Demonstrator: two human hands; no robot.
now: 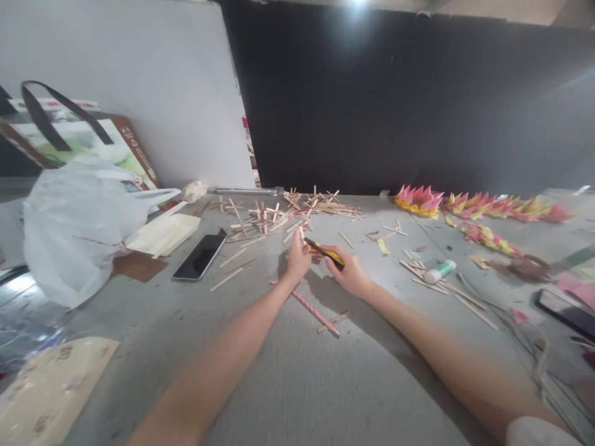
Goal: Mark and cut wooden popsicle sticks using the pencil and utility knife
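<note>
My right hand (349, 271) is closed round a yellow and black utility knife (332, 256), its front end pointing left toward my other hand. Between the fingers of my left hand (298, 257) a short wooden craft stick (302, 233) stands up, and the knife's tip meets or nearly meets it. Just below both hands a pink patterned pencil (316, 313) lies slanted on the grey table (279, 378). One loose stick (333, 322) crosses near its end. Beyond my hands spreads a heap of craft sticks (325, 207).
A phone (199, 257) and a white plastic bag (79, 235) lie left. On the right are a glue stick (439, 272), more sticks, a tape roll (530, 267) and another phone (564, 313). Pink and yellow folded paper pieces (419, 201) line the back right, before a black panel (395, 105).
</note>
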